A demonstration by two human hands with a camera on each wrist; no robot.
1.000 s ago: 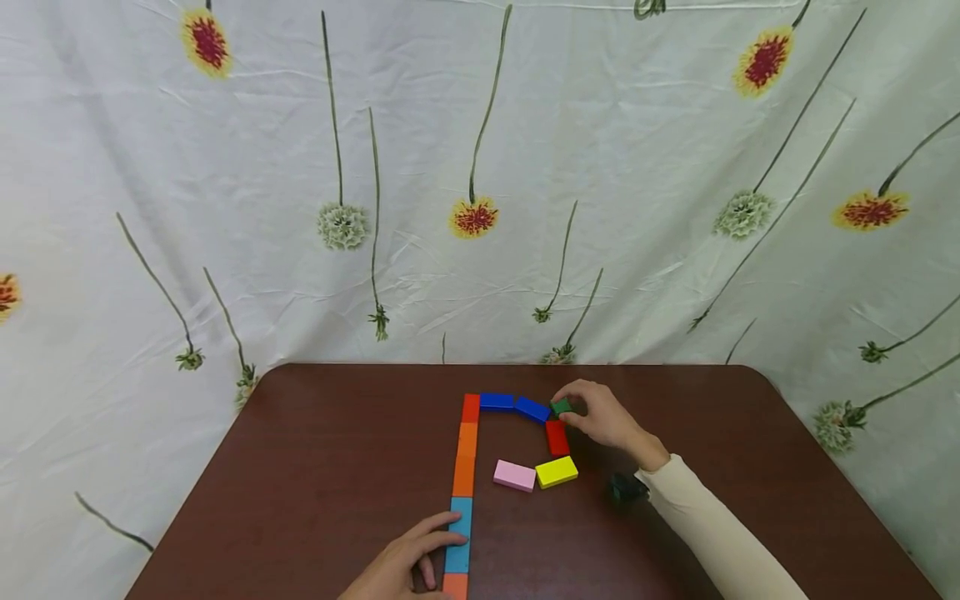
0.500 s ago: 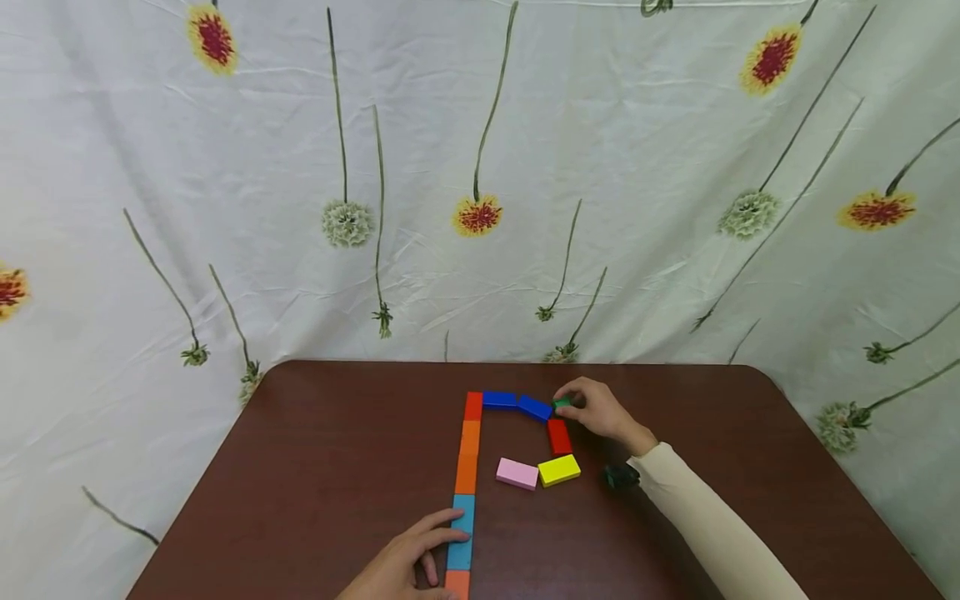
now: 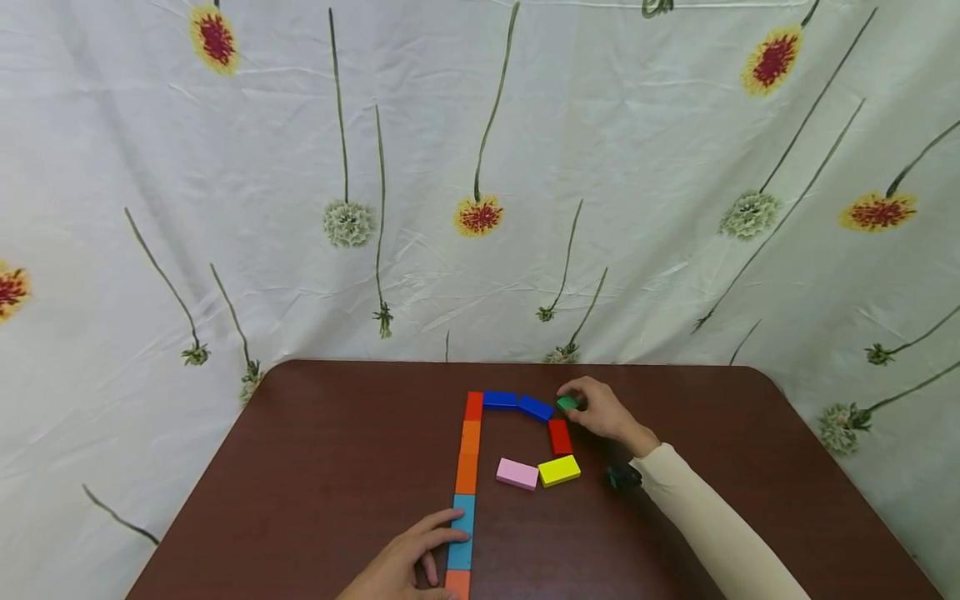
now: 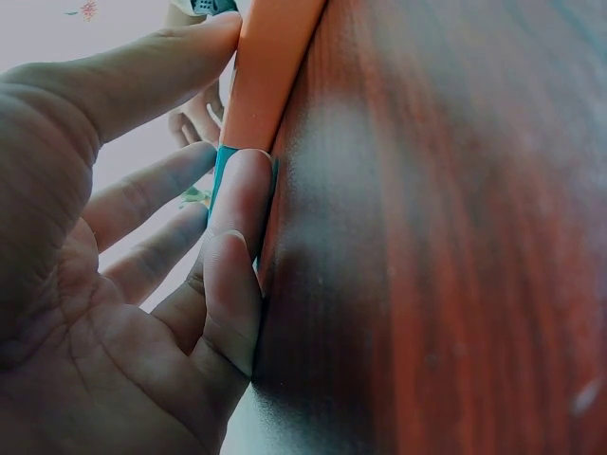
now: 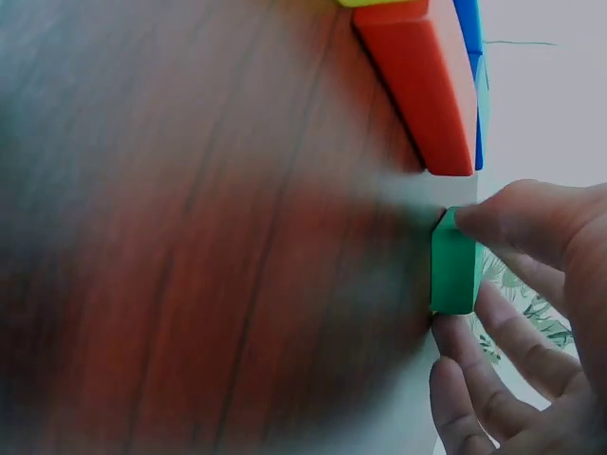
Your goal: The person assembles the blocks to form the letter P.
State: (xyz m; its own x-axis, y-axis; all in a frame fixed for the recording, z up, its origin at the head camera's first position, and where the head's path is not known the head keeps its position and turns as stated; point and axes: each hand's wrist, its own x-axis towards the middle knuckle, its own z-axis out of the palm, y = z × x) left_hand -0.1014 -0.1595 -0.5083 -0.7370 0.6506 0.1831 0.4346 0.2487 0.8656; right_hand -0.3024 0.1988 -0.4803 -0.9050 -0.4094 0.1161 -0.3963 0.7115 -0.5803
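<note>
My right hand [image 3: 602,411] pinches a small green block [image 5: 455,267] between thumb and fingers. It stands just apart from the red block [image 3: 559,437] and from the end of the tilted blue block [image 3: 536,408]. Low in the head view, my left hand [image 3: 405,560] lies beside a straight row of blocks, with fingertips on the light blue section [image 3: 462,550]. In the left wrist view, its thumb touches an orange block [image 4: 270,71] and the fingers lie loosely along the row. The row runs away from me through orange blocks [image 3: 467,462] to a red one [image 3: 474,406].
A blue block [image 3: 500,400] leads right from the row's far end. A yellow block [image 3: 559,471] and a pink block [image 3: 517,473] lie inside the curve. The dark brown table [image 3: 337,450] ends at a white flowered cloth [image 3: 660,167] behind.
My right hand has shifted slightly right with the green block, widening its gap to the blue and red blocks. My left hand stays in place on the row; the head view has moved slightly.
</note>
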